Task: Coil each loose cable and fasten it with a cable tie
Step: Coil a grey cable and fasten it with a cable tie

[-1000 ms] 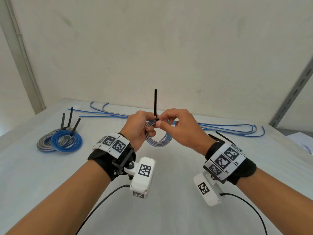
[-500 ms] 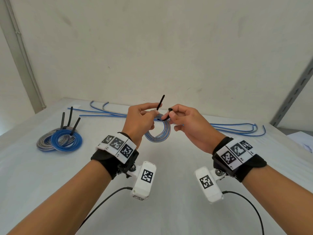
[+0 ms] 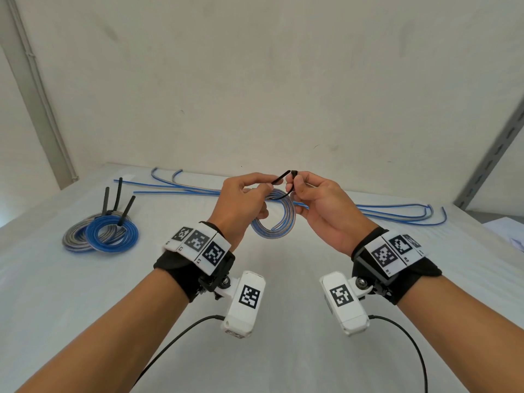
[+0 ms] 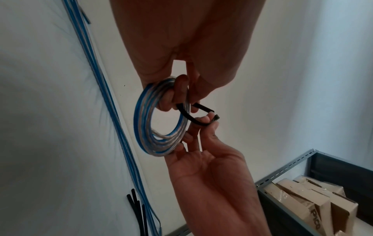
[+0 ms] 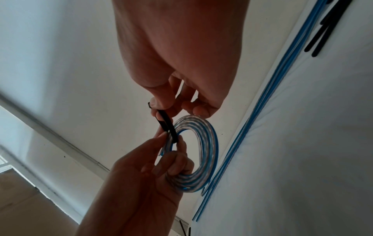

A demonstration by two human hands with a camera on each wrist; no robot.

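A coil of blue and clear cable [image 3: 276, 222] hangs above the white table [image 3: 85, 307], with the curled fingers of my left hand [image 3: 268, 186] through it. A black cable tie [image 3: 280, 179] loops around the top of the coil. My left thumb and forefinger pinch its tail. My right hand [image 3: 295, 185] pinches the tie's head, and the tail's tip stands just short of it. The left wrist view shows the coil [image 4: 145, 127] and the bent tie [image 4: 193, 119]. In the right wrist view the tie [image 5: 167, 126] crosses the coil [image 5: 210, 151].
Two tied coils, one blue [image 3: 112, 235] and one grey [image 3: 73, 236], lie at the left with tie tails sticking up. Loose blue cables [image 3: 382, 211] run along the table's back. Spare black ties [image 4: 137, 212] lie near them. A metal shelf with cardboard boxes [image 4: 302, 199] stands beside the table.
The tie's tail stood upright and is now bent over toward the head. Both hands rose with the coil, and the right hand shifted to pinch the tie's head.
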